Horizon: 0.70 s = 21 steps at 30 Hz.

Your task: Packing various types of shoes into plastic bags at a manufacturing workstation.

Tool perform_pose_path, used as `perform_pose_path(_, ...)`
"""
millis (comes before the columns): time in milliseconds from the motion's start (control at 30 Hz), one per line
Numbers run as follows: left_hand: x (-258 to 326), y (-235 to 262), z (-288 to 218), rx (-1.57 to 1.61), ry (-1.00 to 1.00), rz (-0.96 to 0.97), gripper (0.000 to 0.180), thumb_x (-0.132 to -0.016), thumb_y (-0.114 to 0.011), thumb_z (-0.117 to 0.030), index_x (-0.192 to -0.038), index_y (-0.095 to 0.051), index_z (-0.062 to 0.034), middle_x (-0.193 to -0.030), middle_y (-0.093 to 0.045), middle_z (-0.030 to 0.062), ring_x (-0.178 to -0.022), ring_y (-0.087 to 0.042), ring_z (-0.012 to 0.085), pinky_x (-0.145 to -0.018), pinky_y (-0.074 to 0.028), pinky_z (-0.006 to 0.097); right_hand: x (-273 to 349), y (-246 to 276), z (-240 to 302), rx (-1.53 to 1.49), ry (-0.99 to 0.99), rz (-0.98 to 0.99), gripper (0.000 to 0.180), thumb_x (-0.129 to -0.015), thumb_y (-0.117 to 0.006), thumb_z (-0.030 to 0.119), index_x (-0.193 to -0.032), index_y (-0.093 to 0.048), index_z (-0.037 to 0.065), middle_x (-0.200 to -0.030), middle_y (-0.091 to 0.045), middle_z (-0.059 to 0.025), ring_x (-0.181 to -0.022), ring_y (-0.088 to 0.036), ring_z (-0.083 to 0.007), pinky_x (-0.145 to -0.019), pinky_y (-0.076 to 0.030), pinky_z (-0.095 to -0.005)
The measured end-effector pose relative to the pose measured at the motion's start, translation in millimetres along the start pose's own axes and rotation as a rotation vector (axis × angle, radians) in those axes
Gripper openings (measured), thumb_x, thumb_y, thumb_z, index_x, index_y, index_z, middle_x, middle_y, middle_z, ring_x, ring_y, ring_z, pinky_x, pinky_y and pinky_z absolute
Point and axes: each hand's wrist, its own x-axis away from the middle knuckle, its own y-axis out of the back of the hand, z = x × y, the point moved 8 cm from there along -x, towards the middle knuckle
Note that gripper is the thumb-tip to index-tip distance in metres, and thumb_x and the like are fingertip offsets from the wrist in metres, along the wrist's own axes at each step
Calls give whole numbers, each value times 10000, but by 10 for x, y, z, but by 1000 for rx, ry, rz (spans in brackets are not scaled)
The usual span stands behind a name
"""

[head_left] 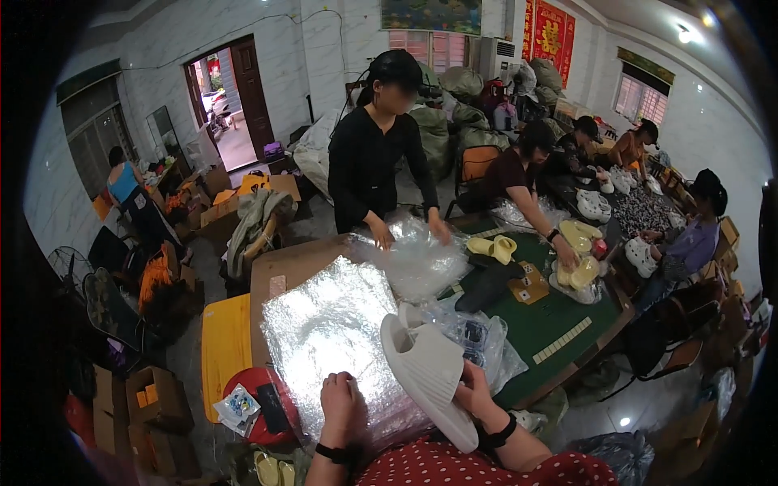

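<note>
My right hand [476, 390] grips a pair of white ribbed slippers [431, 364], tilted over the table with one partly behind the other. The fingers wrap the slippers' right side. My left hand [340, 398] is over the near part of a stack of shiny clear plastic bags [328, 316]. Its fingers are curled in, and whatever is between them is hidden. Right of the slippers lies a clear plastic bag [504, 356] with dark items in or under it. Across the table, a co-worker in black spreads crumpled clear plastic [421, 259] with both hands.
Yellow slippers [492, 247] and a dark shoe-shaped object [489, 285] lie on the green tabletop [559, 316]. Another co-worker reaches over bagged yellow slippers [579, 271]. A red stool [243, 385] holds a black phone-like object [273, 407]. Cardboard boxes [158, 397] stand at the left.
</note>
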Motion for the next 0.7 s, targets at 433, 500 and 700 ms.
perform_pose_path(433,329,-910,1366,1257,574,62,183,-889,-584,-79,-1044,-673,-37,-927,-702,106,-866,-676,207,-736,-534,314,106,-893,224,390,284,373,275,-878,-687,247,-965,-621,-6,-807,-566,-136,-746,-569,-265,-666,-447,-374)
perform_pose_path(500,-93,-205,583,817,284,143,160,-916,-584,-117,-1014,-694,-55,-903,-700,83,-862,-669,162,-732,-531,303,126,-767,182,447,273,317,323,-874,-687,292,-854,-579,-12,-757,-514,-143,-685,-525,-305,-607,-405,-397)
perform_pose_path(700,-325,177,543,488,331,144,204,-871,-685,-144,-1052,-703,-52,-578,-583,53,-510,-500,103,-482,-402,296,293,-920,184,525,192,459,324,-849,-690,285,-842,-561,-11,-803,-536,-167,-723,-532,-338,-634,-423,-408)
